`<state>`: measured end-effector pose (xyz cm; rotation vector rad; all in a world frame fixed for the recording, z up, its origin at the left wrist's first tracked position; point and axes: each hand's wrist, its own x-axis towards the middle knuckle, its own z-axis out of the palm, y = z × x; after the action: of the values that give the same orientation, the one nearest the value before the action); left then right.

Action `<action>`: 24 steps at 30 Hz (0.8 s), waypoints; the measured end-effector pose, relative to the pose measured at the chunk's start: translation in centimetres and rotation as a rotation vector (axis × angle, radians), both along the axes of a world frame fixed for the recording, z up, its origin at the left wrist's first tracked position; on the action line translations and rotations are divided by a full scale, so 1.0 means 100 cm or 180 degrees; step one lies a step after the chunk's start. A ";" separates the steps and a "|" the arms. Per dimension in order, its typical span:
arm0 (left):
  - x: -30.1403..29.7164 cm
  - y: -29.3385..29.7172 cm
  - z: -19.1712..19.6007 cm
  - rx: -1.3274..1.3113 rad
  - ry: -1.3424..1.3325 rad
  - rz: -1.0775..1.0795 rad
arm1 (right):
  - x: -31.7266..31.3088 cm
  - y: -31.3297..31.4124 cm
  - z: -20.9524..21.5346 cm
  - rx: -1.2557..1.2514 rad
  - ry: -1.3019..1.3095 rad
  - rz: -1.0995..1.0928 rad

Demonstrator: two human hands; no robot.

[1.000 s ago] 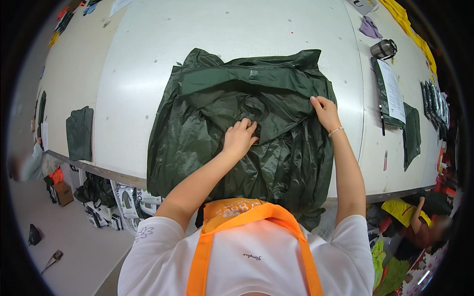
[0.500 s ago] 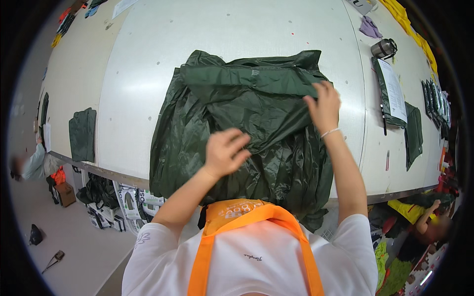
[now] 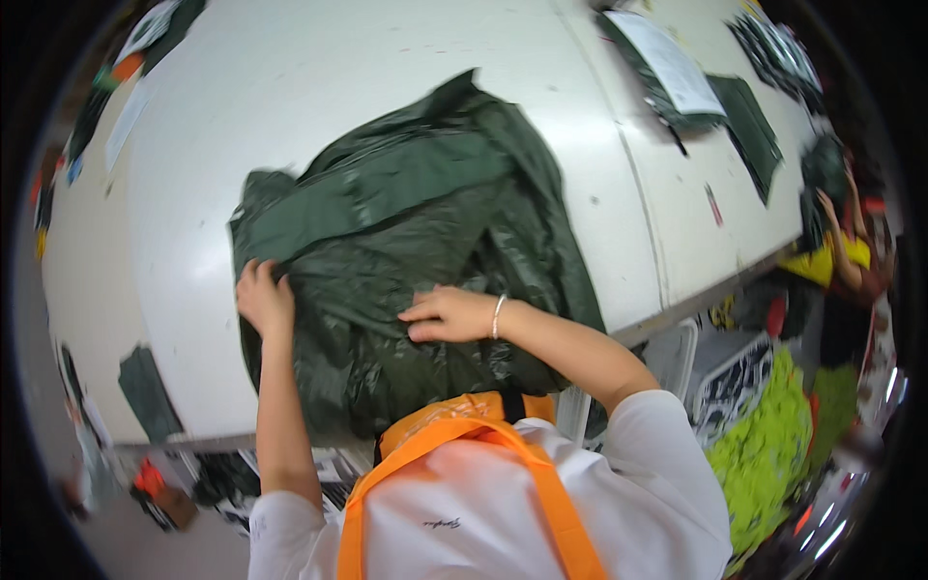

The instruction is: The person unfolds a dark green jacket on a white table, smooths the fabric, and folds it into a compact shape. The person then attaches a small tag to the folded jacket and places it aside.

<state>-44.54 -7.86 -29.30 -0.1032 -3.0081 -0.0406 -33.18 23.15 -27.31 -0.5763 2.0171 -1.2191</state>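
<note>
A shiny dark green rain garment (image 3: 406, 232) lies partly folded on the white table in front of me, with a smooth flat band across its far part. At the garment's left edge, just below the band, is my left hand (image 3: 266, 298), thumb and fingers apart against the cloth. My right hand (image 3: 449, 314) rests over the near middle of the garment, fingers stretched to the left and slightly spread. Neither hand is clearly closed round any cloth. The garment's near end hangs toward my orange apron (image 3: 464, 430), which hides part of it.
On the table (image 3: 377, 48), a folded green piece (image 3: 150, 391) lies at left. A packet with a white sheet (image 3: 672, 68), another green piece (image 3: 746, 130) and a small red tool (image 3: 713, 205) lie at right. Bright yellow-green cloth (image 3: 764, 454) is piled below. Another person (image 3: 846, 251) works at far right.
My view has turned, so the garment appears tilted. My right hand has moved from the garment's far right edge to its near middle; my left hand has gone from the middle to the left edge.
</note>
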 end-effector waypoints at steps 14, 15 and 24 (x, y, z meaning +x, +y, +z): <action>-0.054 0.127 -0.021 0.0890 -0.0209 -0.1103 | 0.218 0.655 -0.108 0.4520 0.0925 -0.4744; -0.040 0.117 -0.003 0.0625 -0.0191 -0.0859 | 0.166 0.617 -0.133 0.4004 0.0026 -0.4926; -0.005 0.115 0.030 0.1167 0.0832 -0.0992 | 0.054 0.492 -0.084 0.2533 0.2009 -0.4814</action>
<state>-45.00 3.66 -26.28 -0.4938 -2.6440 -0.5578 -27.76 72.33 -35.68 1.3578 3.2674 -0.6985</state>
